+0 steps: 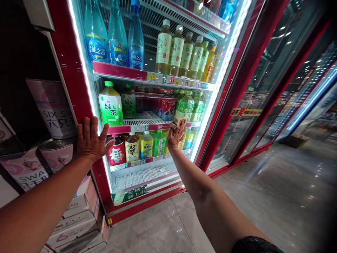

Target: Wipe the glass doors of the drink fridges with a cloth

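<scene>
My left hand (91,138) lies flat with fingers spread on the red frame (70,66) of a lit drinks fridge, at its left edge. My right hand (176,133) is closed around a crumpled beige cloth (178,123) and presses it against the fridge's glass front (147,109), level with the red price strip of the middle shelf. Behind the glass stand blue water bottles (117,35) on top, yellow tea bottles (181,51) beside them, a green tea jug (111,105) and red cans (164,105) in the middle, and mixed bottles (139,146) lower down.
Stacked white and pink cartons (76,218) and printed boxes (54,109) stand left of the fridge. A second glass fridge door (263,91) with a yellow sticker continues to the right. Grey polished floor tiles (276,196) stretch off to the right.
</scene>
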Tool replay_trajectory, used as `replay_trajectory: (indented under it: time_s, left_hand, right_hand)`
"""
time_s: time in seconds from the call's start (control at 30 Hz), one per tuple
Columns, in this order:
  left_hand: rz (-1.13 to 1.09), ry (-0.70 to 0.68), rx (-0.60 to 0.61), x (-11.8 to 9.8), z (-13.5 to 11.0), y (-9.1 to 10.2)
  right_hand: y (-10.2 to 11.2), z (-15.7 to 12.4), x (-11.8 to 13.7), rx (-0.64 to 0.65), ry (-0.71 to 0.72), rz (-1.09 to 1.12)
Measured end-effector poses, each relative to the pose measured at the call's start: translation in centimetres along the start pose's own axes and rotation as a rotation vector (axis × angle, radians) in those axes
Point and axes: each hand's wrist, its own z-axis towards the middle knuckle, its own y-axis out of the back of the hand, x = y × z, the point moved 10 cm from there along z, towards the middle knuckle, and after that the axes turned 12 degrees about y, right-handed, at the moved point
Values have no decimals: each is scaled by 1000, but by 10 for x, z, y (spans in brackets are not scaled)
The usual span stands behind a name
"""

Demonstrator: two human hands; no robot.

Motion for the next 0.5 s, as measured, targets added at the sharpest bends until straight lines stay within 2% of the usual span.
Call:
replay_trajectory:
  time_s: [0.1,0.27,0.5]
  left_hand:
    - [-9,17,4,1,0,0]
    - [9,1,-23,1,-1,0]
    - [19,-27,-33,2,-2,-2]
  right_hand:
    - [0,0,-11,-21,-25,0]
    - [9,22,-18,-119,-27,-18]
    - [7,8,-42,-171,-84,0]
